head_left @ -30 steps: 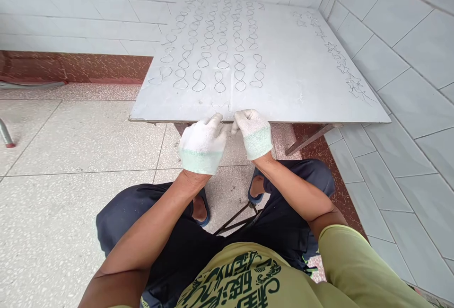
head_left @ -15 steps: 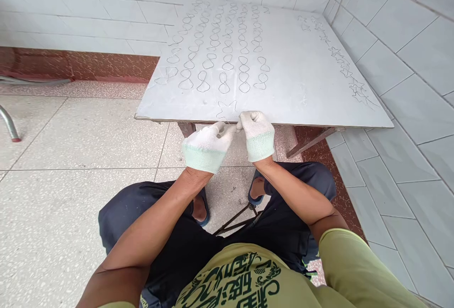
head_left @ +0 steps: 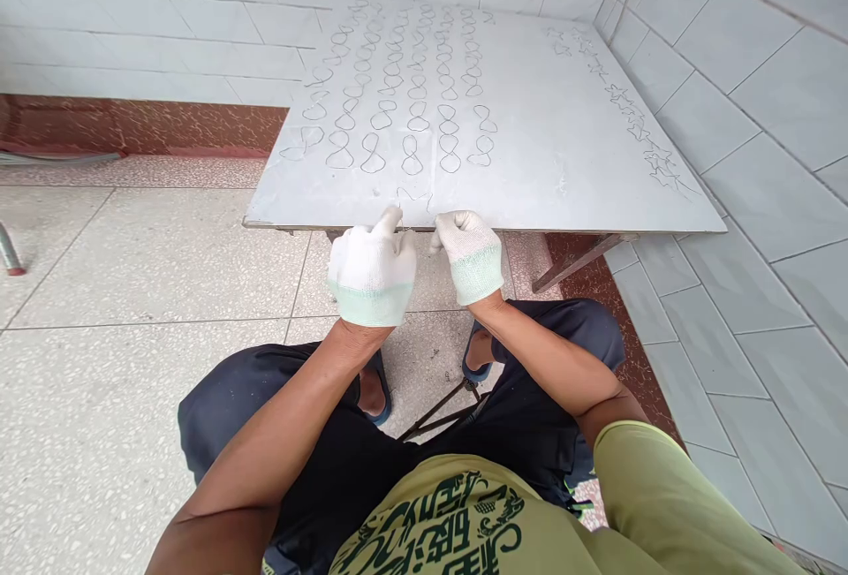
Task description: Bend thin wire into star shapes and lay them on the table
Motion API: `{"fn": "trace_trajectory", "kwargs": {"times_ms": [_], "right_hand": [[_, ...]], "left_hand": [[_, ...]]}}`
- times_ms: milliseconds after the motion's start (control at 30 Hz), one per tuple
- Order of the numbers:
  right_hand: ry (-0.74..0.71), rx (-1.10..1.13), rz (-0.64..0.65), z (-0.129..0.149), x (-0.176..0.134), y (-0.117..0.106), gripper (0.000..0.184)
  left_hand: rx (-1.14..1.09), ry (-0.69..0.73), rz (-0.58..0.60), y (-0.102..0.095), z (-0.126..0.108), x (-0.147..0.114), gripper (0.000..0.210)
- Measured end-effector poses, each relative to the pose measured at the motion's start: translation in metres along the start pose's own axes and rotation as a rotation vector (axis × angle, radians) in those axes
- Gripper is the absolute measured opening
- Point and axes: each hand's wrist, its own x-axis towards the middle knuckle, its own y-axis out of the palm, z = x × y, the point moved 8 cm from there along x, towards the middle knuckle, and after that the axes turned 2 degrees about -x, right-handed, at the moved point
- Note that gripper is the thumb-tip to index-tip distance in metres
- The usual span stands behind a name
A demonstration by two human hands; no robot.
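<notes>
Along the bench (head_left: 530,133), the right hand (head_left: 469,248) pinches wire (head_left: 414,198); left hand (head_left: 372,266), grip unclear — best bend gently, evenly.

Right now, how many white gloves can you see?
2: one glove on the left hand, another glove on the right hand, both by the near edge of the table.

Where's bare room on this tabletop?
Widest bare tabletop: between the looped wires and the star wires. Smaller: near left corner, left of the left hand. Crowded: both wire groups; front middle, with bent wire and right hand.
</notes>
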Motion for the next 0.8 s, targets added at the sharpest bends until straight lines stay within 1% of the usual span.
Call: {"fn": "trace_trajectory", "kwargs": {"times_ms": [33,100,233,333,400,533,733,800], "right_hand": [[0.011,0.007,0.008,-0.002,0.0,0.002,0.031],[0.024,0.026,0.029,-0.006,-0.001,0.006,0.03],[0.009,0.118,0.083,-0.009,-0.004,0.015,0.035],[0.022,0.177,0.08,-0.011,-0.003,0.016,0.033],[0.043,0.185,0.076,-0.014,-0.001,0.014,0.031],[0.058,0.135,0.102,-0.014,0.004,0.014,0.034],[0.028,0.043,0.104,-0.007,0.001,0.011,0.036],[0.021,0.007,0.112,-0.004,-0.001,0.011,0.036]], "left_hand": [[0.041,0.032,-0.01,0.0,-0.003,0.0,0.027],[0.125,0.094,-0.009,0.003,-0.007,-0.001,0.033],[0.268,0.186,-0.026,0.013,-0.007,0.001,0.042],[0.294,0.214,-0.06,0.013,-0.004,0.003,0.041],[0.276,0.231,-0.059,0.012,-0.004,0.004,0.039],[0.242,0.232,-0.025,0.009,-0.006,0.006,0.038],[0.211,0.155,-0.055,0.006,-0.001,0.006,0.035],[0.161,0.145,-0.071,0.007,0.002,0.005,0.035]]}}
